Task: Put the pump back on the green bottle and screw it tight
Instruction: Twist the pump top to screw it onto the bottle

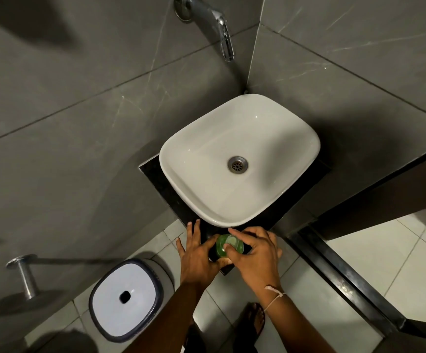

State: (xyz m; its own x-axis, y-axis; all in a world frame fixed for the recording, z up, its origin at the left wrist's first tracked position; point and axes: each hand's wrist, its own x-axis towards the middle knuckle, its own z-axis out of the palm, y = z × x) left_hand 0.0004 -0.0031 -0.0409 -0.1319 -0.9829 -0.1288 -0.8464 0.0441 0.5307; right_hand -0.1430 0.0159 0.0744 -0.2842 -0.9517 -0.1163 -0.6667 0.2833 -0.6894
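Observation:
The green bottle [221,248] stands on the front corner of the black counter [156,174], seen from straight above. My right hand [256,253] reaches over it from the right. Its forefinger and thumb pinch the pale round top of the pump [231,240], which sits on the bottle's neck; the rest of the pump is hidden under the fingers. My left hand [198,253] lies against the bottle's left side. Its thumb presses on the bottle and its fingers spread over the counter's edge.
A white basin [178,159] fills the counter just behind the bottle, with a chrome tap [223,34] on the grey tiled wall above. A white-lidded bin [126,300] stands on the floor at the lower left. A sandalled foot [254,321] shows below.

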